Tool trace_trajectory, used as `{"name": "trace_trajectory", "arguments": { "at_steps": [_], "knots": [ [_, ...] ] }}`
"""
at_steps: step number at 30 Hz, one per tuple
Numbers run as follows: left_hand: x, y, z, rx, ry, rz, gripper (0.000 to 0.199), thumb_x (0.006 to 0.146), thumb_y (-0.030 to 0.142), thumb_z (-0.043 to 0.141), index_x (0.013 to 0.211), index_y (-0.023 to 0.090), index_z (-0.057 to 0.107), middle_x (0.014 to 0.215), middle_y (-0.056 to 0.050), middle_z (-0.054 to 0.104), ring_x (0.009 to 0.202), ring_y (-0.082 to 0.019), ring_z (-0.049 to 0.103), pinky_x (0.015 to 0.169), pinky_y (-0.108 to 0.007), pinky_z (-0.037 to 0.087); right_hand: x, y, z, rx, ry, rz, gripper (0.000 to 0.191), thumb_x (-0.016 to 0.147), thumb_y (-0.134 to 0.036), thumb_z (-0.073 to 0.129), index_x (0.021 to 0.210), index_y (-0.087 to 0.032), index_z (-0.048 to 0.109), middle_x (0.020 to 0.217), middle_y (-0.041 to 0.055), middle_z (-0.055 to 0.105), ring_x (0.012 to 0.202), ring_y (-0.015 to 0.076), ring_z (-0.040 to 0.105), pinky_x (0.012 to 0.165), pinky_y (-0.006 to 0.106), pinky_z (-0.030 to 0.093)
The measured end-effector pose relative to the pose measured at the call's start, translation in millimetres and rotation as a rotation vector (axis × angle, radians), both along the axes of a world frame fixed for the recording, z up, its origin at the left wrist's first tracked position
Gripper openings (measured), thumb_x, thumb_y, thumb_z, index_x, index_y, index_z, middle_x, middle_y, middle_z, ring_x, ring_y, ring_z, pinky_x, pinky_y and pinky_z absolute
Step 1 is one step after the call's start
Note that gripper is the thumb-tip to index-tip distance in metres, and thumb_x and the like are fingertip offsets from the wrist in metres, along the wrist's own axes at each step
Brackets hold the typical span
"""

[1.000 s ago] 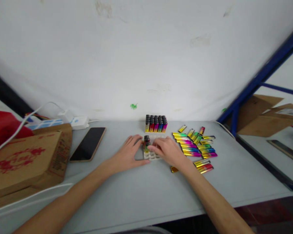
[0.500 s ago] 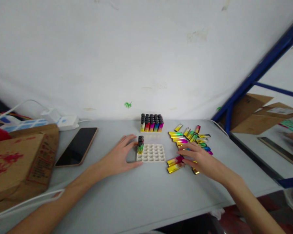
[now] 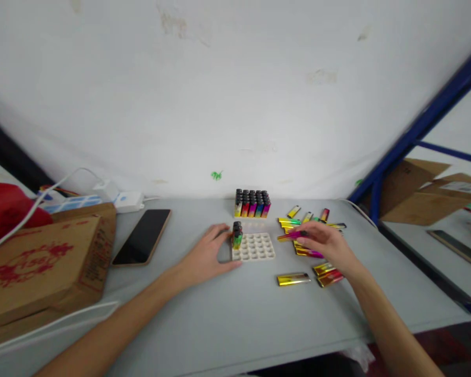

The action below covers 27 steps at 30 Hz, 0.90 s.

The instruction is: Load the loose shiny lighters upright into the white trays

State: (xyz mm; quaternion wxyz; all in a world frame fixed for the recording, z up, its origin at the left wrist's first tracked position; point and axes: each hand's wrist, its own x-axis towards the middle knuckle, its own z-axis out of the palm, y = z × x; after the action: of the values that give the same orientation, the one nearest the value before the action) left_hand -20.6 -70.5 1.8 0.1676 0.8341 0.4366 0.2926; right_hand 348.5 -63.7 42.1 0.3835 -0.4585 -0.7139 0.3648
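Observation:
My left hand (image 3: 212, 255) rests at the left edge of a white tray (image 3: 259, 257) with rows of round-cornered holes. Its thumb and fingers are spread around the tray's left side, by a few upright lighters (image 3: 237, 238) with black tops in the leftmost column. Over the pile on the right, my right hand (image 3: 324, 243) pinches a magenta and yellow lighter (image 3: 288, 236), tilted nearly flat and pointing left. Beneath and behind that hand lie loose metallic lighters (image 3: 308, 252), partly hidden. A single yellow lighter (image 3: 293, 279) lies nearer the front.
Behind the tray stands a full block of upright lighters (image 3: 252, 205) near the wall. A phone (image 3: 143, 236) and a cardboard box (image 3: 43, 256) are at the left, with a white power strip (image 3: 129, 201) behind. A blue metal frame (image 3: 396, 152) borders the right side.
My right hand has lifted a magenta and yellow lighter off the pile, and some loose lighters have shifted. My left hand stays by the tray. The camera view has turned slightly left.

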Motion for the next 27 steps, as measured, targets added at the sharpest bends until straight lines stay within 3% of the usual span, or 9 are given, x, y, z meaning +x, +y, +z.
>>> {"name": "trace_trajectory", "arguments": {
  "at_steps": [4,7,11,15,18,20,23,27],
  "knots": [
    [5,-1,-0.8,0.037,0.041,0.031,0.064,0.086,0.055,0.081,0.136,0.019,0.065,0.147,-0.019,0.06,0.143,-0.04,0.055,0.124,-0.059,0.045,-30,6,12.2,-0.063,0.335,-0.1,0.045,0.079,-0.058,0.089,0.105,-0.025,0.074,0.099,0.0069,0.081,0.096,0.0275,0.079,0.091,0.045,0.063],
    [5,-1,-1.9,0.069,0.07,0.041,0.062,0.087,0.057,0.08,0.135,0.02,0.065,0.145,-0.019,0.061,0.142,-0.041,0.053,0.123,-0.061,0.044,-62,13,29.6,-0.075,0.442,-0.037,0.046,0.082,-0.063,0.084,0.108,-0.027,0.071,0.1,0.0057,0.079,0.096,0.027,0.078,0.091,0.046,0.063],
    [4,0,-2.6,0.092,0.063,0.047,0.06,0.089,0.057,0.079,0.135,0.02,0.065,0.142,-0.018,0.062,0.138,-0.04,0.056,0.122,-0.059,0.046,-100,27,43.5,-0.153,0.499,0.085,0.047,0.085,-0.065,0.077,0.108,-0.026,0.066,0.097,0.0047,0.074,0.088,0.0237,0.075,0.08,0.039,0.062],
    [2,1,-4.9,0.097,0.057,0.057,0.062,0.089,0.058,0.079,0.137,0.022,0.064,0.143,-0.018,0.062,0.139,-0.039,0.056,0.122,-0.059,0.046,-121,37,29.6,-0.214,0.47,0.127,0.051,0.087,-0.072,0.068,0.106,-0.025,0.059,0.09,0.0006,0.066,0.063,0.0149,0.061,0.06,0.031,0.055],
    [2,1,-7.4,0.075,0.043,0.06,0.063,0.088,0.057,0.079,0.139,0.023,0.063,0.145,-0.017,0.062,0.14,-0.039,0.056,0.122,-0.059,0.047,-124,36,9.2,-0.269,0.396,0.131,0.051,0.09,-0.076,0.061,0.102,-0.027,0.052,0.073,-0.0071,0.051,0.048,0.0097,0.036,0.044,0.024,0.034],
    [1,1,-8.2,0.065,0.032,0.055,0.064,0.088,0.057,0.08,0.139,0.024,0.063,0.147,-0.017,0.061,0.141,-0.039,0.056,0.123,-0.059,0.046,-121,33,-2.8,-0.25,0.311,0.111,0.051,0.093,-0.077,0.058,0.098,-0.027,0.05,0.066,-0.0099,0.039,0.048,0.0103,0.028,0.043,0.023,0.025],
    [1,1,-7.7,0.051,0.024,0.055,0.065,0.087,0.058,0.08,0.139,0.023,0.063,0.149,-0.017,0.06,0.142,-0.039,0.055,0.124,-0.058,0.045,-120,27,-12.9,-0.062,0.138,0.027,0.05,0.096,-0.073,0.055,0.083,-0.025,0.048,0.063,-0.0081,0.036,0.054,0.0116,0.033,0.049,0.024,0.027],
    [1,1,-5.2,0.04,0.016,0.046,0.065,0.087,0.056,0.081,0.139,0.021,0.063,0.147,-0.017,0.06,0.141,-0.038,0.056,0.124,-0.057,0.045,-125,19,-12.5,0.133,-0.04,-0.09,0.053,0.097,-0.064,0.056,0.066,-0.023,0.042,0.061,-0.0047,0.039,0.06,0.0123,0.037,0.055,0.026,0.027]
  ]
}}
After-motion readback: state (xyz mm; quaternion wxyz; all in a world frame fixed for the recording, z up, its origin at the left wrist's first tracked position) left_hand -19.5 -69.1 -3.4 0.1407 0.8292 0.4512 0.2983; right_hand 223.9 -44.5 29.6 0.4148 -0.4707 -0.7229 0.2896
